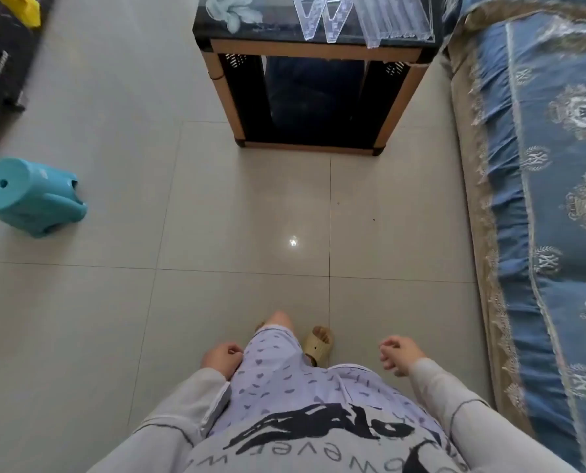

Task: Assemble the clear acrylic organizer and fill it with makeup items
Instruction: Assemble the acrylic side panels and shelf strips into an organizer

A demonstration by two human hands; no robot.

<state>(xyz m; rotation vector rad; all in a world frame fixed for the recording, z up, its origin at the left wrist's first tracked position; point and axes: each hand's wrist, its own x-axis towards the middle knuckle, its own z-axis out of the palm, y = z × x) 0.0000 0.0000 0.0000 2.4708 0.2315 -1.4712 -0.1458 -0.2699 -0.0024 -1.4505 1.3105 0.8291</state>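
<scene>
Clear acrylic organizer parts lie on a small dark table (315,47) at the top of the head view. Two triangular clear side pieces (322,15) rest near the table's front edge. To their right lies a stack of flat ridged clear panels (395,18). My left hand (221,358) hangs low by my hip, fingers curled, holding nothing. My right hand (399,355) hangs at my other side, fingers loosely curled and empty. Both hands are far from the table. No makeup items are in view.
A blue patterned sofa cover (550,199) runs along the right. A teal plastic stool (29,196) lies tipped on the tiled floor (243,216) at left. Dark bags (1,59) sit at the far left. My slippered foot (318,343) is below.
</scene>
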